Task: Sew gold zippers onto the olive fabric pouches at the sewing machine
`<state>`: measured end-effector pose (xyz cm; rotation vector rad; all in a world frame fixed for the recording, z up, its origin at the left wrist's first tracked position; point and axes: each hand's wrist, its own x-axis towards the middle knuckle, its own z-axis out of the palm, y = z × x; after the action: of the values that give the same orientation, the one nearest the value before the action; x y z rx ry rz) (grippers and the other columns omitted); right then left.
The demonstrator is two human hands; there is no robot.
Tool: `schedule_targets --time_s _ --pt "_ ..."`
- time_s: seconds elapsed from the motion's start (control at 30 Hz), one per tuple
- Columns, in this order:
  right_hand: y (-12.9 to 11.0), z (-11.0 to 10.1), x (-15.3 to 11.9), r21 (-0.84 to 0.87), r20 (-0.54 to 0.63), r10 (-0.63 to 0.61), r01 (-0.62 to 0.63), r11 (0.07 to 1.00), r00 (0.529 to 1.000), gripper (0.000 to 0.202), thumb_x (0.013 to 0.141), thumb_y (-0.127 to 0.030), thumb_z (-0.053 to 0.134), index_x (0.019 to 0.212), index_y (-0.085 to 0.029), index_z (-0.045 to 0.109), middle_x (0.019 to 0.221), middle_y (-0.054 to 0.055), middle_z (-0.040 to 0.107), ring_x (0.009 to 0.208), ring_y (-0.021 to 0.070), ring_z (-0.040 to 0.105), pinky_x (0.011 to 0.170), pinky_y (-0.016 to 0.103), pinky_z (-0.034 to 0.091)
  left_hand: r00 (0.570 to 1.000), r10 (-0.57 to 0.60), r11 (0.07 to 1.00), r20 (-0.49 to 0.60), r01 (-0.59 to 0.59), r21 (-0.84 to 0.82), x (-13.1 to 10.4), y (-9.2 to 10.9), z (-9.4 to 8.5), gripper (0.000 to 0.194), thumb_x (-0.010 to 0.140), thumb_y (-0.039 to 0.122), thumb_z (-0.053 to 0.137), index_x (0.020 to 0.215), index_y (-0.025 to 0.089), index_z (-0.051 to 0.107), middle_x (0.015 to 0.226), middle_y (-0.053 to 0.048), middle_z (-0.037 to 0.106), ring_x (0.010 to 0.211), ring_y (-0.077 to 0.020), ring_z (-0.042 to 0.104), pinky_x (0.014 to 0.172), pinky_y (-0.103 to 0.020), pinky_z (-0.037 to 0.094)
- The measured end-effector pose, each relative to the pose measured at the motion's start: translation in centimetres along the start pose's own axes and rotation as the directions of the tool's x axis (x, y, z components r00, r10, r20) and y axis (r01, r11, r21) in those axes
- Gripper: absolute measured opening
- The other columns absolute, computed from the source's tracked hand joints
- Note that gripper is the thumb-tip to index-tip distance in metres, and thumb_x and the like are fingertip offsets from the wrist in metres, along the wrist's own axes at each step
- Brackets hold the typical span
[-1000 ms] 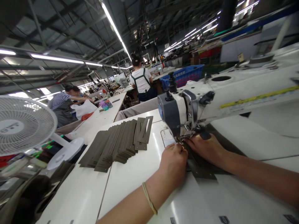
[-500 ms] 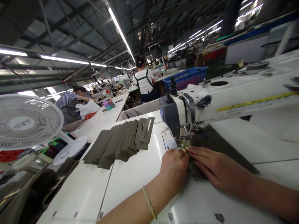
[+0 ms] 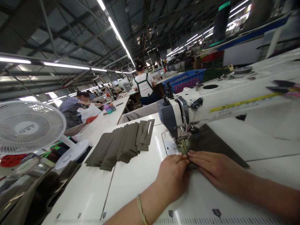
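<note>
A dark olive fabric piece point(image 3: 212, 142) lies under the needle area of a white and grey sewing machine point(image 3: 169, 114). A narrow gold-coloured strip point(image 3: 184, 146) runs along it towards my fingertips. My left hand point(image 3: 172, 175) is closed with curled fingers at the near edge of the fabric, left of the strip. My right hand point(image 3: 217, 167) rests flat on the fabric, its fingers stretched out and pointing at the strip. Both sets of fingertips almost meet just in front of the presser foot. The left fingertips are partly hidden.
A fanned pile of olive flat pieces point(image 3: 119, 143), the top ones with slots, lies left on the white table point(image 3: 131, 187). A white fan point(image 3: 28, 128) stands further left. Scissors point(image 3: 284, 86) lie on the machine arm. Two people work beyond, near a blue crate point(image 3: 185, 80).
The fabric has slid a little further under the machine, and less of it shows on the near side. Both hands stay beside the strip. The camera view has shifted slightly.
</note>
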<state>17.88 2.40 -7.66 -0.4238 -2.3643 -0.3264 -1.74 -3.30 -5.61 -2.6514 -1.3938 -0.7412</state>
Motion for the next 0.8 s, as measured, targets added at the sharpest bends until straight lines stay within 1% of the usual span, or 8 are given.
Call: schedule_targets --time_s 0.1,0.17,0.23,0.3,0.43,0.63,0.8 --pt "-0.4 0.2 -0.3 -0.035 -0.021 -0.018 0.017 0.999 1.000 0.040 0.088 -0.001 0.036 0.103 -0.007 0.072 0.104 0.015 0.074 0.093 0.0198 0.073 0.084 0.029 0.059 1.000 -0.013 0.998 -0.026 0.015 0.065 0.0 0.3 0.9 0.020 0.083 0.008 0.061 0.101 0.010 0.069 0.104 -0.011 0.075 0.096 -0.0230 0.071 0.095 -0.035 0.058" --pt "-0.6 0.4 -0.9 -0.058 -0.025 -0.021 0.020 0.998 0.999 0.041 0.088 0.000 0.036 0.106 -0.005 0.072 0.107 0.016 0.073 0.096 0.0202 0.072 0.085 0.028 0.059 0.999 0.022 0.993 -0.024 -0.019 0.112 0.1 0.3 1.4 0.020 0.080 0.008 0.063 0.099 0.008 0.069 0.103 -0.012 0.074 0.096 -0.0246 0.071 0.096 -0.036 0.058" --pt "-0.7 0.7 -1.4 -0.049 -0.015 -0.009 0.008 0.999 1.000 0.041 0.088 0.000 0.036 0.108 -0.006 0.071 0.110 0.016 0.073 0.099 0.0199 0.071 0.087 0.028 0.058 0.998 0.062 0.989 -0.014 -0.059 0.136 0.2 0.1 1.7 0.020 0.079 0.008 0.064 0.098 0.007 0.068 0.103 -0.013 0.074 0.096 -0.0252 0.071 0.097 -0.037 0.057" --pt "-0.6 1.0 -1.7 -0.026 -0.014 0.001 -0.002 1.000 1.000 0.041 0.087 0.000 0.037 0.110 -0.007 0.071 0.111 0.015 0.073 0.100 0.0196 0.071 0.088 0.028 0.057 0.996 0.090 0.985 -0.018 -0.086 0.149 0.2 -0.1 1.8 0.017 0.081 0.007 0.062 0.098 0.007 0.068 0.103 -0.013 0.074 0.098 -0.0248 0.071 0.098 -0.036 0.057" --pt "-0.1 1.3 -1.4 0.032 -0.004 0.026 -0.026 0.999 1.000 0.042 0.085 0.001 0.041 0.113 -0.009 0.070 0.113 0.015 0.072 0.101 0.0196 0.071 0.088 0.029 0.058 0.994 0.100 0.985 -0.042 -0.093 0.144 0.3 -0.7 1.8 0.016 0.088 0.008 0.057 0.101 0.009 0.067 0.104 -0.013 0.074 0.100 -0.0238 0.071 0.097 -0.036 0.058" --pt "0.7 1.3 -0.3 0.048 -0.004 0.048 -0.048 0.998 0.999 0.041 0.084 0.002 0.041 0.109 -0.009 0.071 0.111 0.014 0.073 0.101 0.0188 0.071 0.091 0.028 0.056 0.986 0.139 0.984 -0.090 -0.128 0.122 1.2 -1.6 1.5 0.017 0.089 0.006 0.053 0.100 0.011 0.066 0.099 -0.012 0.073 0.096 -0.0242 0.071 0.089 -0.037 0.061" --pt "1.4 2.0 -0.1 0.072 0.001 0.077 -0.077 0.994 0.997 0.048 0.080 0.005 0.042 0.113 -0.013 0.071 0.115 0.012 0.071 0.105 0.0180 0.069 0.094 0.028 0.055 0.995 0.088 0.986 -0.051 -0.080 0.147 2.0 -2.3 1.7 0.016 0.090 0.006 0.051 0.091 0.015 0.064 0.087 -0.009 0.069 0.078 -0.0211 0.068 0.075 -0.035 0.062"
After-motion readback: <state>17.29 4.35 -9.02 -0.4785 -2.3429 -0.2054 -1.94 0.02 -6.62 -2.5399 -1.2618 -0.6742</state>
